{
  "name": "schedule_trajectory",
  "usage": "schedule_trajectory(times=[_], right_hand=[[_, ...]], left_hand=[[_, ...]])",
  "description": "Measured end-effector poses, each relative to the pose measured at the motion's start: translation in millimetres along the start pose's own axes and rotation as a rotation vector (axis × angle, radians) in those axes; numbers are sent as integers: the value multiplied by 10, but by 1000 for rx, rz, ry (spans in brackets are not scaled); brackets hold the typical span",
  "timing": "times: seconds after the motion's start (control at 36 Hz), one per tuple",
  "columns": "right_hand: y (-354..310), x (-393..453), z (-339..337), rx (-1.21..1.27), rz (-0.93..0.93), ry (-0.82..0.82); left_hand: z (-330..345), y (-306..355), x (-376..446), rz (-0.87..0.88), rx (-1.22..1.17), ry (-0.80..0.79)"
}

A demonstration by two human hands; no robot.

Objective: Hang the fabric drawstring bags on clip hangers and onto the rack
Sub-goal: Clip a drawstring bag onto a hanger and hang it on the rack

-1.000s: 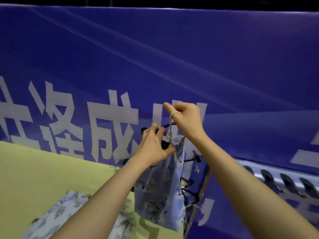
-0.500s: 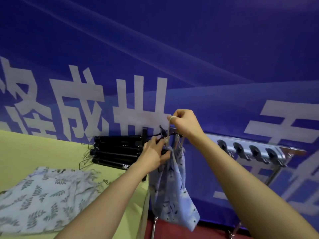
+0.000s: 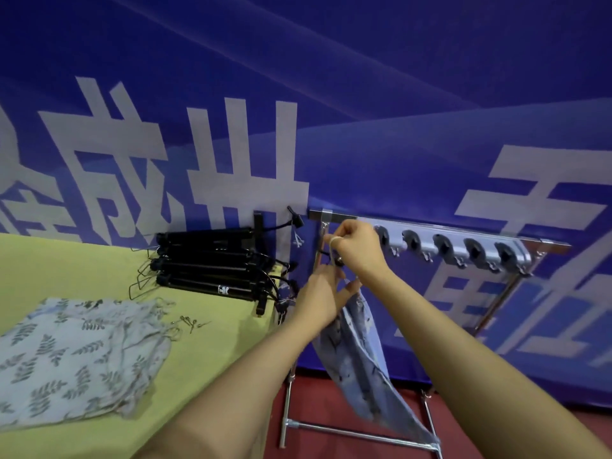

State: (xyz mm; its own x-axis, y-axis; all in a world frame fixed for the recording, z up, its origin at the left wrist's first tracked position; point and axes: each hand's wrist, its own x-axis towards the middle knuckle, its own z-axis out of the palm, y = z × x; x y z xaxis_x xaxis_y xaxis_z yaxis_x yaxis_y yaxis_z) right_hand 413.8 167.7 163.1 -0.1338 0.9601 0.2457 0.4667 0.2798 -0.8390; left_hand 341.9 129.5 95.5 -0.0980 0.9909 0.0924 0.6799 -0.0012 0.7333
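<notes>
At the rack (image 3: pixel 331 216), right hand (image 3: pixel 359 251) is gripping the cord (image 3: pixel 332 241); left hand (image 3: pixel 323 298) is pinching the bag (image 3: pixel 361 352); a loose pinch risks dropping it.

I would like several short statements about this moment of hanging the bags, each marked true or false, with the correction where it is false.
1. The right hand is raised near the left end of the metal rack. True.
2. The blue printed drawstring bag lies flat on the table. False: it hangs below the hands, in front of the rack.
3. A stack of black clip hangers lies on the yellow-green table. True.
4. The leaf-print fabric bags already hang on the rack. False: they lie on the table, at the left.
5. The left hand rests on the table. False: it is at the top of the hanging bag.
6. The rack's grey holder strip has bags clipped all along it. False: none hang from it.
</notes>
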Motion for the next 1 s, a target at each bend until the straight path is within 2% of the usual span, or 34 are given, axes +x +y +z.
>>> schedule_trajectory(times=[0.17, 0.25, 0.39, 0.56, 0.64, 0.75, 0.89, 1.0], right_hand=[[151, -15, -23, 74, 62, 44], [160, -55, -52, 118, 74, 59], [70, -71, -169, 179, 15, 137], [21, -96, -159, 249, -62, 211], [40, -91, -147, 278, -77, 252], [109, -117, -111, 286, -71, 280], [167, -145, -84, 214, -74, 209], [240, -170, -104, 88, -66, 73]], left_hand=[[171, 42, 25, 4, -42, 56], [241, -31, 36, -6, 6, 19], [256, -223, -51, 67, 202, -30], [273, -349, -105, 205, 488, 140], [215, -387, -99, 119, 540, 71], [176, -457, -108, 104, 584, -14], [203, -474, -101, 98, 514, -45], [235, -436, -85, 25, 211, 49]])
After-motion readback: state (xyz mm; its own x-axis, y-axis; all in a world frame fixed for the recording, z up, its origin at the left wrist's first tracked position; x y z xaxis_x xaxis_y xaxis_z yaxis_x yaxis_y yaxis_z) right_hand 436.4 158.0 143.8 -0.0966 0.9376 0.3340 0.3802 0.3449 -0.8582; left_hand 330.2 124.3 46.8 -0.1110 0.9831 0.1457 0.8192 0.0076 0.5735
